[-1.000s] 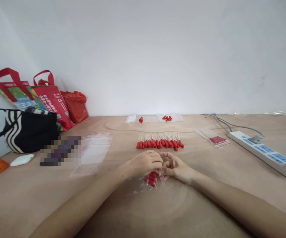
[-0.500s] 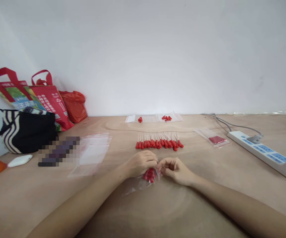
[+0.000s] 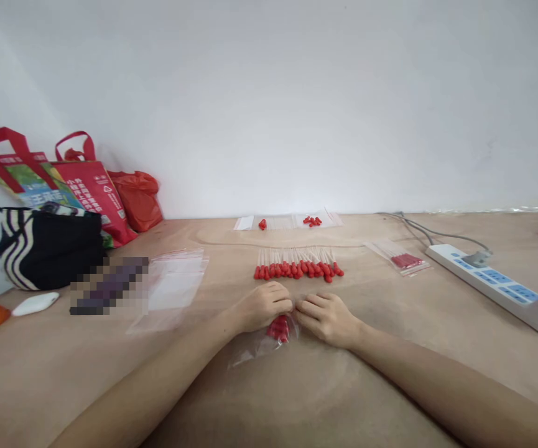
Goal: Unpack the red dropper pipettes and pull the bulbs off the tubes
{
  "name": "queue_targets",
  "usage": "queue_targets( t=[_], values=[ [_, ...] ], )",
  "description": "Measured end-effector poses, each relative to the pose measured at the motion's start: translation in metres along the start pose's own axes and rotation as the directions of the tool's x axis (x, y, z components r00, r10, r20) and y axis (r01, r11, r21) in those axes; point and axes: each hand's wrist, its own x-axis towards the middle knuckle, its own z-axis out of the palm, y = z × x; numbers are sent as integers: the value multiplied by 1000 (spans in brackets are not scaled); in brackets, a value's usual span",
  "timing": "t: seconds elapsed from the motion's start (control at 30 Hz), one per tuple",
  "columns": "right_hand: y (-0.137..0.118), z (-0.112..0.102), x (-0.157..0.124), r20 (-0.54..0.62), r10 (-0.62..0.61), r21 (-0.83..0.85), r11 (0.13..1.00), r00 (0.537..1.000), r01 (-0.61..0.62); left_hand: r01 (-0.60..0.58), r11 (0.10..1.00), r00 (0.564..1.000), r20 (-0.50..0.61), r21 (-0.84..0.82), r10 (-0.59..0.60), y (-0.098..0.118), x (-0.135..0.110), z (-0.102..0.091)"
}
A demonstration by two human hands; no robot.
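Note:
My left hand (image 3: 263,306) and my right hand (image 3: 325,317) meet at the middle of the wooden table (image 3: 296,398), fingertips pinched on the top edge of a small clear plastic bag (image 3: 269,336) that holds red-tipped sticks. The bag lies flat toward me, its red ends just below my fingers. Beyond my hands a row of loose red-tipped sticks (image 3: 298,264) lies side by side on the table.
A filled small bag (image 3: 402,258) lies at the right, near a white power strip (image 3: 497,285). Empty clear bags (image 3: 175,280) lie at the left. More sticks and red caps (image 3: 292,221) sit by the wall. Shopping bags (image 3: 77,186), a striped handbag (image 3: 45,246) and a white mouse (image 3: 35,303) stand left.
My right hand's fingers have flattened down onto the bag's top edge beside my left fingers. The bag has shifted slightly left and lies flatter.

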Motion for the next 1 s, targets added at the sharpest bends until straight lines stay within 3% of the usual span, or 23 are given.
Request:
queue_targets(
  t=[0.27,0.57,0.8,1.0],
  values=[
    [3,-4,1,-107,-47,-70,997,993,39,-33,991,998,-48,132,40,3,8,-6],
    [1,-5,0,-63,-35,-108,994,997,28,-41,970,994,-85,240,63,3,6,-2],
    [-1,-8,4,-57,-56,-71,996,997,51,-151,938,986,-24,311,166,3,8,-4],
    [-5,-9,8,-32,-117,-11,993,993,117,-322,909,946,59,265,318,3,12,-9]
  ],
)
